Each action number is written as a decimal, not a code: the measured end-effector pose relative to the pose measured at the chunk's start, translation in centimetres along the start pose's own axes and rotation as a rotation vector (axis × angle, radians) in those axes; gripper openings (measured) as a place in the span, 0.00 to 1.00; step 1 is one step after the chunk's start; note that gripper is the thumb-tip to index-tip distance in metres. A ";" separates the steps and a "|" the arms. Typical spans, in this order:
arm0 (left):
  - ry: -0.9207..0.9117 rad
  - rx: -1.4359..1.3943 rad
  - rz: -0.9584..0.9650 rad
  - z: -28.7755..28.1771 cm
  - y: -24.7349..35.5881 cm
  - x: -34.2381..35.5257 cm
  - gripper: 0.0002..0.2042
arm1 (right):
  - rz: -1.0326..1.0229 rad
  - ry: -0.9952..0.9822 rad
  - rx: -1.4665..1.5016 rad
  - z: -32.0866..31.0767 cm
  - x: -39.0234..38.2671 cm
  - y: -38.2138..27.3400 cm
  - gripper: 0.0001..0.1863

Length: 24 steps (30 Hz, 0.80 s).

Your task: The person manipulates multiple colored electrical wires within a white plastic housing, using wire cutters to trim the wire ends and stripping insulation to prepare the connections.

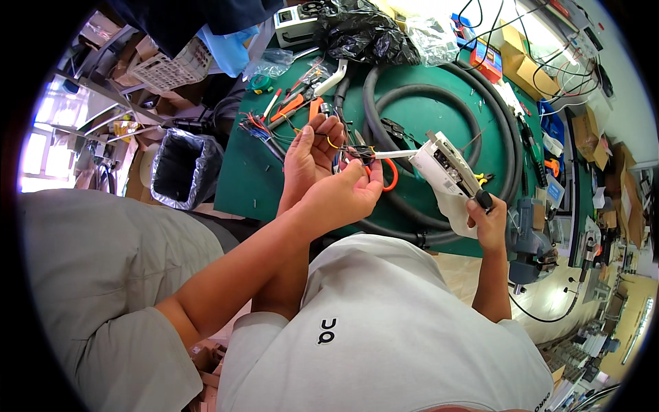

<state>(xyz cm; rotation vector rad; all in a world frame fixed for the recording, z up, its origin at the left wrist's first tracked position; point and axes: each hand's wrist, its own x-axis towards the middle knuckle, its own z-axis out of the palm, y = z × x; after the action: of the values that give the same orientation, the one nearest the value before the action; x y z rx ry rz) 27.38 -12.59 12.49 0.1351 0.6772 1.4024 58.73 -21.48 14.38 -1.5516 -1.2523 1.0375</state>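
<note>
two hands pinch thin wires, one white device nearby

The bare left hand reaches toward twelve o'clock, fingers curled in a pinch. The bare right hand, at three o'clock, is raised in a closed fist.

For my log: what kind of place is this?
Probably an electronics repair workbench: a green work mat strewn with pliers, coloured wires and a coiled black hose, with cardboard boxes behind.
</note>
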 end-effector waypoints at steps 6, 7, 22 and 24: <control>-0.046 0.059 -0.031 0.3 0.1 -1.5 0.16 | 0.017 0.020 -0.116 1.2 0.3 0.4 0.14; -0.056 0.066 -0.030 0.2 0.2 -1.6 0.16 | 0.020 0.023 -0.122 1.4 0.3 0.4 0.14; -0.063 0.172 0.158 -0.6 3.4 -0.2 0.18 | 0.133 0.028 0.417 2.7 1.9 1.4 0.18; -0.045 0.195 0.150 -1.6 3.6 1.1 0.19 | 0.163 0.022 0.410 2.7 2.1 1.4 0.21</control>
<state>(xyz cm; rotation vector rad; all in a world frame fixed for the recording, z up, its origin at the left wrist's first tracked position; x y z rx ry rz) 23.51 -11.34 12.53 0.3768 0.7787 1.4704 56.80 -19.30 12.08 -1.3534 -0.8405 1.2866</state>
